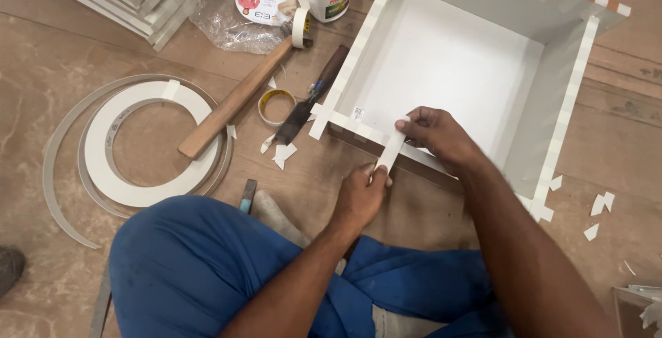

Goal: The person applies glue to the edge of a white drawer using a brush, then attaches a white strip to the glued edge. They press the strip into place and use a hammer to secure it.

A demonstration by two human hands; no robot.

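The white box frame (476,69) lies on the brown floor (48,69), open side up, its near wall facing the seated person's knees. It looks stiff and rigid but light, thin board with edges taped in short pieces; best gripped by a wall, not by the taped rims, which may peel.

Toward the floor's left edge lies a large coil of white edge banding (148,141), springy and thin, likely to uncoil if lifted by 1 turn.

Between coil and frame lie a wooden-handled hammer (234,100), a dark-handled chisel (314,97) and a small tape roll (276,106).

Across the frame's near wall runs a strip of tape (392,150), light, limp and sticky, easy to crease. The right hand (438,135) presses its upper end onto the rim with fingertips, fingers curled low. The left hand (362,193) pinches the lower end between thumb and fingers, otherwise closed.

The frame's far corner, the board stack at the top left and the glue bottle are cut off by the picture's edge. The hammer head hides under tape, and whether the strip already sticks along its length I cannot tell.
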